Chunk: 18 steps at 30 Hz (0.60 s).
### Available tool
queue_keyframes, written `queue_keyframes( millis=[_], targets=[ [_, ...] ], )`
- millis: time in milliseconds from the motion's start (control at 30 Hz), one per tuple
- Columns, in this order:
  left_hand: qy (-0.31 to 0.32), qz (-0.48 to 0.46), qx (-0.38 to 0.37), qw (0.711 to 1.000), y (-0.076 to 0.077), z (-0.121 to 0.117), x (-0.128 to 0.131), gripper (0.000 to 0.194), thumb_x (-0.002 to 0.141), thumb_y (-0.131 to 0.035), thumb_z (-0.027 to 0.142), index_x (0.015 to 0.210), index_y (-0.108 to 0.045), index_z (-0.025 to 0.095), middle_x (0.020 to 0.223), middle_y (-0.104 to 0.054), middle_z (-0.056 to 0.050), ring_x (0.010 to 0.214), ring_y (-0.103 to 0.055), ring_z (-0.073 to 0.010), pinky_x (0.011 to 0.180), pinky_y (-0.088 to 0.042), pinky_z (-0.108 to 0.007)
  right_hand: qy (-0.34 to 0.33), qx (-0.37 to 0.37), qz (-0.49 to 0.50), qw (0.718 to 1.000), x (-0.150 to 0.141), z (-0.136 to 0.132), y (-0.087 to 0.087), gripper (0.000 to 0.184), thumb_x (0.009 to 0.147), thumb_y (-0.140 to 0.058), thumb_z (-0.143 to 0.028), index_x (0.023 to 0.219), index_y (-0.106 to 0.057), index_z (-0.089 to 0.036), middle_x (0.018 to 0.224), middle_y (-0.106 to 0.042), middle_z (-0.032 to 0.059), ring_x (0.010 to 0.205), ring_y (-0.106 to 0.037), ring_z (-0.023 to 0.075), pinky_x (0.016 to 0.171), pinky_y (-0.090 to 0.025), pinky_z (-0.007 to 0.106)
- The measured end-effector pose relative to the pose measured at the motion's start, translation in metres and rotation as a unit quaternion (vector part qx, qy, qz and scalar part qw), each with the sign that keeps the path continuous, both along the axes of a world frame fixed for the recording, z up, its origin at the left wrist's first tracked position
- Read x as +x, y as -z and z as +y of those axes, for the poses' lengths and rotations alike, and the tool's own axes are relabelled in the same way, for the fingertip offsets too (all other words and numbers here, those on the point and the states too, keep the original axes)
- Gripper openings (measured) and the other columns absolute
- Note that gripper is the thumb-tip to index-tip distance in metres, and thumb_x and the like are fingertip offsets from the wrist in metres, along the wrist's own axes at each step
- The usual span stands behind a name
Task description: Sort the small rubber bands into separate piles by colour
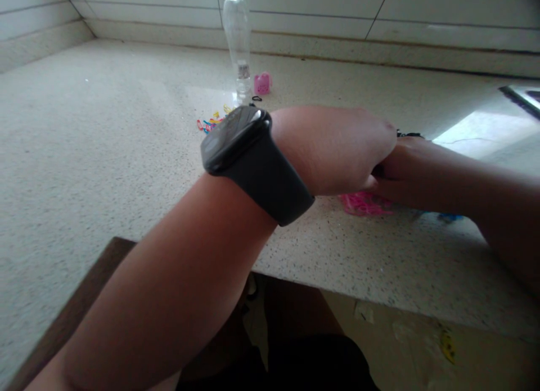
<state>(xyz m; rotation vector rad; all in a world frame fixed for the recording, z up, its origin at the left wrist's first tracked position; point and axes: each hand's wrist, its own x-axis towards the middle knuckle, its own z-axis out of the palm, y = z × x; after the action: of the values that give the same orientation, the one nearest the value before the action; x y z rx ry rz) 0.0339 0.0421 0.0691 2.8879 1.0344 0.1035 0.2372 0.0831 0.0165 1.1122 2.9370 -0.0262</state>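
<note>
My left hand [343, 146] reaches across to the right and meets my right hand [399, 163] above the counter. The fingers of both hands are hidden behind the left hand and wrist, so what they hold does not show. Just below them lies a pile of thin pink bands or loops [365, 204]. A few blue pieces [449, 216] peek out under my right forearm. Behind the hands is a small heap of black pieces [409, 134]. Partly covered by my watch [236, 138], several small multicoloured loops [208, 124] lie on the counter.
A clear bottle [237, 36] stands upside down near the wall, beside a small pink container [262, 84] and one black loop [256, 98]. A dark flat object [523, 101] lies at the far right. The speckled counter [126, 154] ends at a front edge above my legs.
</note>
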Motion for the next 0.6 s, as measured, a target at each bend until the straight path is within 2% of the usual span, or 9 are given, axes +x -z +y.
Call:
queue_keyframes(
  millis=[300, 600],
  targets=[
    [0.002, -0.019, -0.007, 1.0, 0.0016, 0.0, -0.0007, 0.038, 0.088, -0.047, 0.028, 0.109, -0.074, 0.01, 0.085, -0.066, -0.003, 0.097, -0.066, -0.0241, 0.092, -0.049, -0.037, 0.011, -0.019, -0.012, 1.0, -0.0024, -0.0019, -0.0039, 0.023, 0.087, -0.05, -0.04, 0.082, -0.064, -0.023, 0.084, -0.071, 0.0098, 0.07, -0.061, 0.0227, 0.064, -0.038, 0.034],
    [0.009, -0.012, -0.003, 1.0, 0.0016, 0.0011, -0.0004, 0.034, 0.092, -0.048, 0.029, 0.106, -0.074, 0.011, 0.085, -0.065, -0.003, 0.096, -0.065, -0.0245, 0.091, -0.049, -0.042, 0.013, -0.014, -0.014, 1.0, -0.0008, -0.0005, -0.0016, 0.026, 0.088, -0.051, -0.042, 0.081, -0.065, -0.023, 0.078, -0.07, 0.0086, 0.065, -0.058, 0.0214, 0.062, -0.037, 0.034]
  ],
)
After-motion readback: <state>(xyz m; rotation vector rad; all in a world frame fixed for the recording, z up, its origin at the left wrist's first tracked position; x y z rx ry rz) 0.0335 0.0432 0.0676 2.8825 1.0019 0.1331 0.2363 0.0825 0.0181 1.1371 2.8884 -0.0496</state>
